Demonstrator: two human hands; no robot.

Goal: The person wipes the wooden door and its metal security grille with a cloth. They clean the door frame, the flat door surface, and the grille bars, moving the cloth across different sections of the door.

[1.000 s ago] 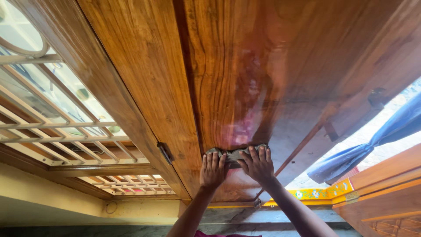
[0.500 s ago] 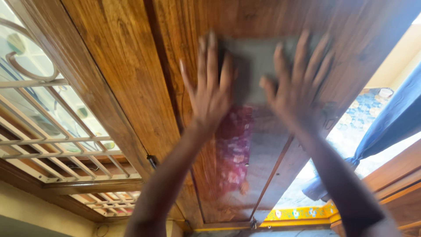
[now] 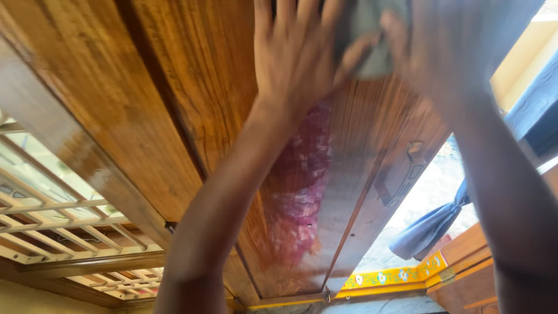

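A glossy brown wooden door (image 3: 174, 75) fills most of the head view. My left hand (image 3: 296, 52) and my right hand (image 3: 447, 46) are both pressed flat against the upper part of the door panel. Between and under them is a grey cloth (image 3: 372, 40), held against the wood by both hands. The fingertips of both hands run past the top edge of the view. The polished panel below the hands shows a reddish reflection (image 3: 302, 174).
A window with a white grille (image 3: 64, 221) stands left of the door frame. At the right, a dark latch (image 3: 412, 151) sits on the door edge, a blue curtain (image 3: 430, 227) hangs outside, and another wooden door leaf (image 3: 471, 273) stands at lower right above a yellow painted threshold (image 3: 395, 276).
Both hands have slid the cloth from the lower part of the door panel up to its upper part, and the view has tilted to follow them.
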